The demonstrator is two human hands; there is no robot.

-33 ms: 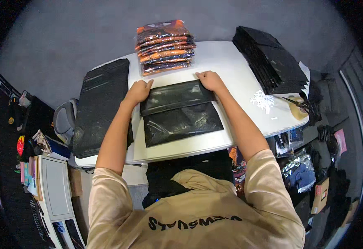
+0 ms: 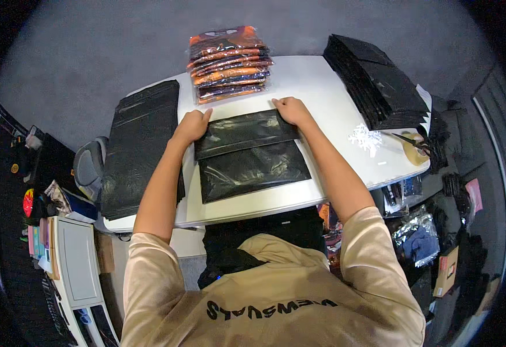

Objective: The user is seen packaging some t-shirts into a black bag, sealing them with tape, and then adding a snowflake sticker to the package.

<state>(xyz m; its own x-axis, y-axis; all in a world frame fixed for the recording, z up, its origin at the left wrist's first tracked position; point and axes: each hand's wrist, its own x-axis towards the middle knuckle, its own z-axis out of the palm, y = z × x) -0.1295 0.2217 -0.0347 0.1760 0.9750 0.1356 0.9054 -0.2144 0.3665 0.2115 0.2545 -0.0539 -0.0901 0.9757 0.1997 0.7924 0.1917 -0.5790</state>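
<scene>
A black plastic mailing bag [image 2: 255, 170] lies flat on the white table in front of me. Its upper part is folded over, forming a band across the top half. My left hand [image 2: 192, 126] is closed at the bag's far left corner, thumb along the edge. At the far right corner my right hand [image 2: 292, 111] is closed in the same way. The undersides of both hands and most of the fingers are hidden. Just beyond the bag stands a pile of orange and dark printed items in clear plastic [image 2: 230, 66].
Black bags [image 2: 140, 144] are stacked at the table's left, with another black stack [image 2: 380, 87] at the back right. White paper pieces [image 2: 366, 139], a tape roll [image 2: 415, 155] and scissors [image 2: 410, 140] lie on the right. A grey chair [image 2: 89, 165] stands beyond the table's left edge.
</scene>
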